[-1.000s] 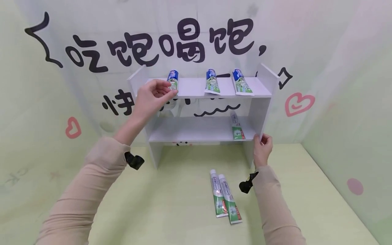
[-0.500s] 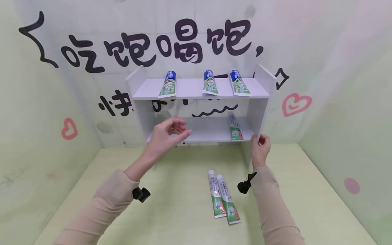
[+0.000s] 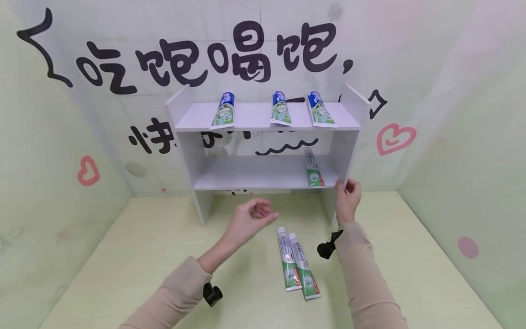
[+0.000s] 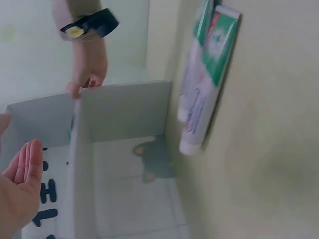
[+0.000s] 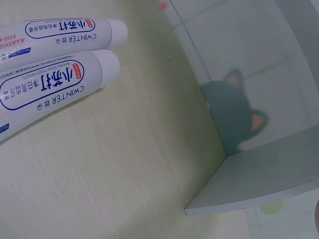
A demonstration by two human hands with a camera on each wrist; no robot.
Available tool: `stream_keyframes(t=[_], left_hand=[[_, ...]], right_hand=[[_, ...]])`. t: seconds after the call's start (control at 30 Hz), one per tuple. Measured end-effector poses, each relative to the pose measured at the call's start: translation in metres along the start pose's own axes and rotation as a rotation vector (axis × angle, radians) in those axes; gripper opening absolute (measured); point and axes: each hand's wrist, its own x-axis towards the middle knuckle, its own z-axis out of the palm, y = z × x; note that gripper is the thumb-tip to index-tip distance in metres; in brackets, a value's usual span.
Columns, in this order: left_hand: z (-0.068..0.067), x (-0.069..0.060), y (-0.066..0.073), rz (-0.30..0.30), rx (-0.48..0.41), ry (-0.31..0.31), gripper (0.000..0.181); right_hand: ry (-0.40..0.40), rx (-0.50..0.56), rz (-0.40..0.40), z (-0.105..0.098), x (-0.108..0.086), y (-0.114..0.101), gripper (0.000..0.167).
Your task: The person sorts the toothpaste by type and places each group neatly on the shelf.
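Observation:
My left hand [image 3: 252, 221] hovers in front of the shelf's lower part, fingers relaxed and holding nothing. Just to its right, two white-and-green toothpaste tubes [image 3: 289, 260] lie on the table, one partly overlapping the other, caps toward the shelf. My right hand [image 3: 349, 201] pinches the right side panel of the white two-tier shelf [image 3: 246, 171]. A similar white-and-green toothpaste tube [image 3: 314, 171] lies at the right end of the middle board. Along the top board lie three blue-and-green toothpaste tubes [image 3: 281, 108], spaced apart.
The pale wooden table [image 3: 135, 256] carries the shelf against a printed wall [image 3: 102, 114]. Side walls close in the left and right. The shelf's left side panel [image 3: 203, 205] stands behind my left forearm.
My left hand has left the top-left blue-and-green toothpaste tube and come down past the middle board toward the table tubes. That tube now lies tilted. My right hand stays on the panel.

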Motion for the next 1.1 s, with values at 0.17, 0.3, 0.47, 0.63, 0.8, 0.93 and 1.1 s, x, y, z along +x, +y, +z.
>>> stream_keyframes(t=[0.17,0.3,0.47,0.63,0.8,0.93,1.1], left_hand=[[0.029,-0.010,-0.034,-0.093,-0.016,-0.053,0.047],[0.042,-0.011,-0.057,-0.122,-0.022,-0.078,0.048],[0.053,-0.009,-0.077,-0.194,0.028,-0.126,0.046],[0.063,-0.014,-0.093,-0.270,0.110,-0.215,0.045],[0.073,-0.019,-0.102,-0.309,0.151,-0.226,0.042],[0.081,-0.018,-0.101,-0.322,0.157,-0.220,0.036],[0.091,-0.021,-0.097,-0.322,0.169,-0.195,0.032]], right_hand=[[-0.008,-0.011,0.008,-0.001,0.001,0.001,0.017],[-0.010,-0.013,0.001,-0.001,0.001,0.003,0.017],[-0.001,-0.002,-0.012,0.000,0.001,0.003,0.011],[0.006,0.005,-0.018,0.000,0.003,0.003,0.008],[-0.009,0.016,0.007,-0.001,0.003,0.004,0.008],[-0.015,0.030,0.013,-0.001,0.004,0.002,0.009],[-0.014,0.022,0.020,-0.004,0.003,0.001,0.010]])
